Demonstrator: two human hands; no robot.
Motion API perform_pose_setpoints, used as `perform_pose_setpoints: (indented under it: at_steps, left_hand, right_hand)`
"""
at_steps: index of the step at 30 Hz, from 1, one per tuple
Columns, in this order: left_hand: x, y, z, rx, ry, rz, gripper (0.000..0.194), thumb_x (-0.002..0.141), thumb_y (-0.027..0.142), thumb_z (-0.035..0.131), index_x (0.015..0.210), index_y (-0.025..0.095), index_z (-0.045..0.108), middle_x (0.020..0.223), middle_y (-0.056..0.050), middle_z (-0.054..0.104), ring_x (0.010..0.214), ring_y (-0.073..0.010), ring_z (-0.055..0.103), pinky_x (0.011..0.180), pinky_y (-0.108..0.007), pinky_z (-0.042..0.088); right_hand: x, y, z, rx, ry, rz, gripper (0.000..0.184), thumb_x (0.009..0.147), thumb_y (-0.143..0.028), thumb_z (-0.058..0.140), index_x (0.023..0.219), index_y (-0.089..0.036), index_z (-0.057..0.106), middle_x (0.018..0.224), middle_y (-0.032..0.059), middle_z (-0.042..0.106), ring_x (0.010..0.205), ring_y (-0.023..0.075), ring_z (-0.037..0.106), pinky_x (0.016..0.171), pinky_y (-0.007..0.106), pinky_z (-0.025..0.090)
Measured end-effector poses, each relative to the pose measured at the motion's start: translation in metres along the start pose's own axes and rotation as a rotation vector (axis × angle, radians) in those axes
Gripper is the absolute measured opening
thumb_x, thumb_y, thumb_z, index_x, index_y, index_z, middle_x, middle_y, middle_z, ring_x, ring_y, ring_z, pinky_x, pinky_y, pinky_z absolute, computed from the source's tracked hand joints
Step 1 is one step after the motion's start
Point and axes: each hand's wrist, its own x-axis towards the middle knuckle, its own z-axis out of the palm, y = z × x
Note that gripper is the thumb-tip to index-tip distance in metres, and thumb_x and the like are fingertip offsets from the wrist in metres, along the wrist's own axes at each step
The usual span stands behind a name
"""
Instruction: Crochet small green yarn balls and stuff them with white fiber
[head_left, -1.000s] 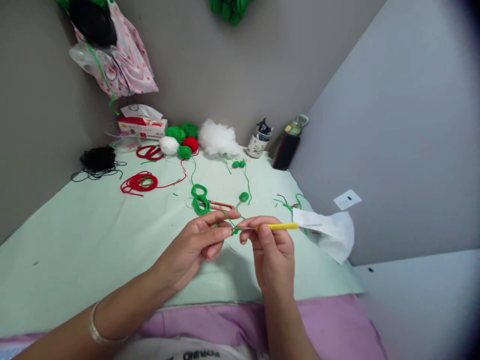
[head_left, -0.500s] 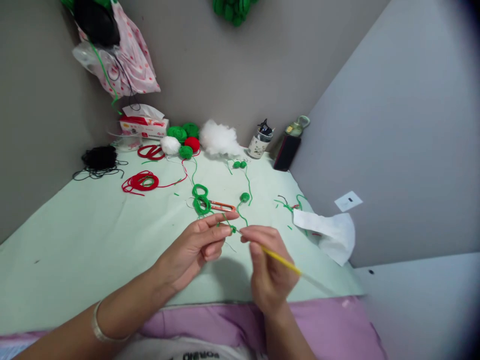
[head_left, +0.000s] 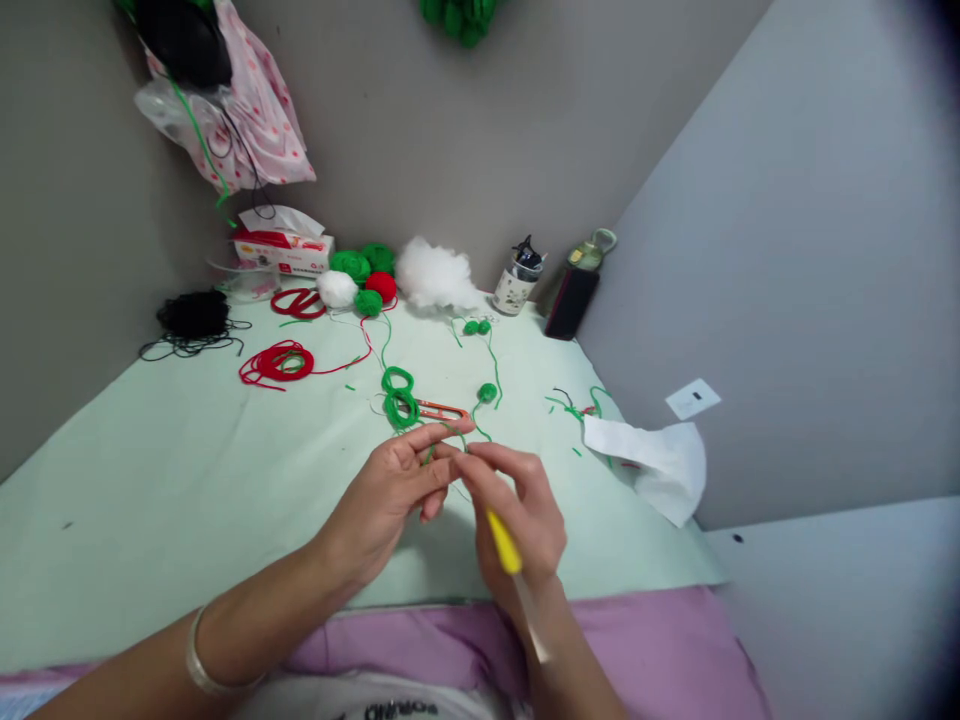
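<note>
My left hand (head_left: 386,490) is closed, pinching a small piece of green yarn (head_left: 463,438) between thumb and fingers, with a strand passing over the raised index finger. My right hand (head_left: 525,515) grips a crochet hook (head_left: 504,543) with a yellow handle, its clear end slanting down toward my wrist. The fingertips of both hands meet, so the hook's tip and most of the worked yarn are hidden. Just beyond my left fingers lie a coil of green yarn (head_left: 401,409) and an orange tool (head_left: 444,411). A small green ball (head_left: 487,393) with a tail rests farther back.
Along the back wall stand a tissue box (head_left: 289,252), several yarn balls (head_left: 350,267), white stuffing (head_left: 435,275), a pen cup (head_left: 517,287), a phone (head_left: 572,303) and a bottle (head_left: 591,250). Red-handled scissors (head_left: 298,303), red yarn (head_left: 277,362) and black yarn (head_left: 195,315) lie left; white paper (head_left: 660,455) lies right.
My right hand has moved left against my left fingertips and turned, swinging the hook's handle from pointing right to pointing down toward me. My left hand keeps its pinch on the yarn.
</note>
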Motion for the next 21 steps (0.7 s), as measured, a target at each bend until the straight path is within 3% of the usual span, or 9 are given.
perform_pose_setpoints:
  at_steps: [2, 3, 6, 8, 13, 18, 21]
  left_hand:
    - [0.002, 0.000, -0.002, -0.096, -0.045, -0.068, 0.037, 0.084, 0.029, 0.081, 0.118, 0.016, 0.076, 0.056, 0.009, 0.042, 0.048, -0.0032, 0.027, 0.047, -0.017, 0.023]
    - [0.003, 0.001, -0.003, -0.138, -0.060, -0.090, 0.034, 0.083, 0.026, 0.081, 0.115, 0.015, 0.077, 0.057, 0.009, 0.041, 0.047, -0.0025, 0.023, 0.045, -0.016, 0.021]
    - [0.004, 0.004, -0.005, -0.189, -0.060, -0.078, 0.024, 0.081, 0.018, 0.081, 0.104, 0.014, 0.079, 0.062, 0.009, 0.042, 0.046, -0.0002, 0.020, 0.043, -0.016, 0.019]
    - [0.003, 0.005, -0.003, -0.150, -0.065, -0.047, 0.022, 0.082, 0.018, 0.080, 0.103, 0.016, 0.080, 0.064, 0.008, 0.045, 0.045, 0.0004, 0.025, 0.044, -0.016, 0.021]
    - [0.000, 0.004, 0.001, -0.002, -0.082, -0.006, 0.028, 0.085, 0.025, 0.079, 0.113, 0.023, 0.077, 0.068, 0.006, 0.054, 0.047, -0.0005, 0.038, 0.048, -0.016, 0.026]
    - [-0.002, 0.008, -0.002, 0.037, -0.062, 0.003, 0.022, 0.088, 0.027, 0.076, 0.109, 0.022, 0.078, 0.069, 0.006, 0.050, 0.049, -0.0013, 0.036, 0.048, -0.017, 0.027]
    - [-0.003, 0.010, -0.002, 0.086, -0.041, 0.040, 0.022, 0.088, 0.028, 0.075, 0.109, 0.023, 0.078, 0.076, 0.005, 0.053, 0.051, -0.0018, 0.039, 0.051, -0.018, 0.031]
  right_hand:
    - [-0.002, 0.003, -0.003, -0.033, -0.008, -0.049, 0.035, 0.094, -0.007, 0.062, 0.117, -0.030, 0.076, 0.112, 0.0080, 0.074, 0.099, 0.0208, 0.071, 0.082, 0.035, 0.060]
    - [-0.001, 0.004, -0.004, 0.019, 0.011, -0.003, 0.034, 0.095, -0.007, 0.060, 0.116, -0.029, 0.076, 0.108, 0.0073, 0.074, 0.095, 0.0199, 0.071, 0.080, 0.035, 0.059]
    - [0.006, 0.005, -0.009, 0.326, 0.119, 0.274, 0.024, 0.099, -0.013, 0.057, 0.103, -0.027, 0.076, 0.090, 0.0026, 0.071, 0.074, 0.0141, 0.065, 0.069, 0.030, 0.055]
    - [0.011, 0.005, -0.009, 0.517, 0.134, 0.383, 0.022, 0.101, -0.018, 0.057, 0.096, -0.027, 0.077, 0.087, 0.0012, 0.069, 0.068, 0.0119, 0.062, 0.065, 0.028, 0.053]
    - [0.012, 0.003, -0.005, 0.549, 0.015, 0.391, 0.017, 0.099, -0.021, 0.063, 0.099, -0.027, 0.079, 0.096, 0.0033, 0.075, 0.088, 0.0153, 0.068, 0.076, 0.028, 0.055]
    - [0.012, 0.001, -0.010, 0.673, 0.009, 0.485, 0.022, 0.104, -0.025, 0.054, 0.100, -0.026, 0.076, 0.096, 0.0024, 0.076, 0.074, 0.0125, 0.069, 0.069, 0.027, 0.058]
    - [0.013, -0.005, -0.015, 0.521, -0.015, 0.400, 0.024, 0.105, -0.021, 0.049, 0.102, -0.025, 0.073, 0.097, 0.0026, 0.076, 0.074, 0.0126, 0.070, 0.070, 0.027, 0.059]
